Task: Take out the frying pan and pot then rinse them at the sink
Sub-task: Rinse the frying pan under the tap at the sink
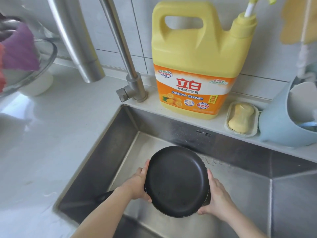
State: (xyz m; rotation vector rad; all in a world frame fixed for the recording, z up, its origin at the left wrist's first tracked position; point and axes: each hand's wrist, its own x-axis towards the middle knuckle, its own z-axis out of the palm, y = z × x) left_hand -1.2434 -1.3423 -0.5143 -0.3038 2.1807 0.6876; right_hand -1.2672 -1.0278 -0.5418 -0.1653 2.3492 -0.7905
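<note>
Round, matte black frying pan (176, 182) tilted over a brushed steel sink (240, 155) — left hand (137, 184) and right hand (216, 198) clasp opposite rims. Glossy yellow detergent jug (197, 57) on the pale desk (51, 134).

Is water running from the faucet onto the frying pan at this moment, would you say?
No: the faucet spout shows no stream, and the frying pan, held over the sink by the left hand and right hand, looks dry.
</note>
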